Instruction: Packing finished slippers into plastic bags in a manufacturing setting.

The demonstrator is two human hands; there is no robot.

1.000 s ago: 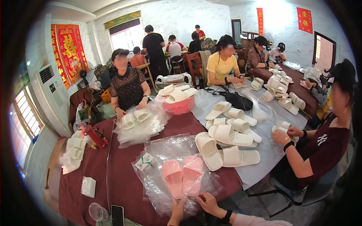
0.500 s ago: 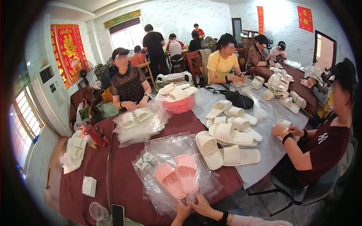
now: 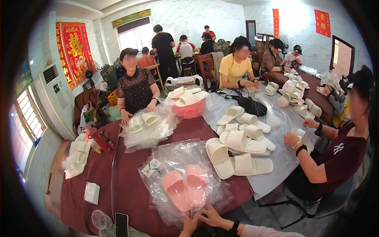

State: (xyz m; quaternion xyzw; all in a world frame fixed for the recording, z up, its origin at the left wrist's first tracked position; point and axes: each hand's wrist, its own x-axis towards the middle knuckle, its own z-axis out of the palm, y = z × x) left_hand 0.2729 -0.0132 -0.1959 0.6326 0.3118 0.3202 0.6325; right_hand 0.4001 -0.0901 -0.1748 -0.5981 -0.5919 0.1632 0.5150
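Note:
Two pink slippers (image 3: 196, 185) lie side by side, toes away from me, on a stack of clear plastic bags (image 3: 164, 201). They appear to be inside the top bag. At the slippers' heel end, my left hand (image 3: 190, 224) pinches the near edge of the plastic. Close beside it, my right hand (image 3: 213, 217) also has its fingers closed on that edge, with a black band round the wrist. Exactly how the fingertips grip the film is hard to see. A white card with a green mark (image 3: 152, 168) rests at the stack's left side.
White slippers (image 3: 242, 142) are piled to the right. Across the dark red table (image 3: 98, 166), a co-worker handles bagged white slippers (image 3: 143, 121); another works at the right. A pink basin (image 3: 189, 108), phone (image 3: 121, 225), plastic cup (image 3: 102, 219) and white box (image 3: 92, 193) stand around.
My hands have stayed at the bag's near edge, the right one opening slightly away from the left. The right co-worker's far hand has lifted away from the slipper.

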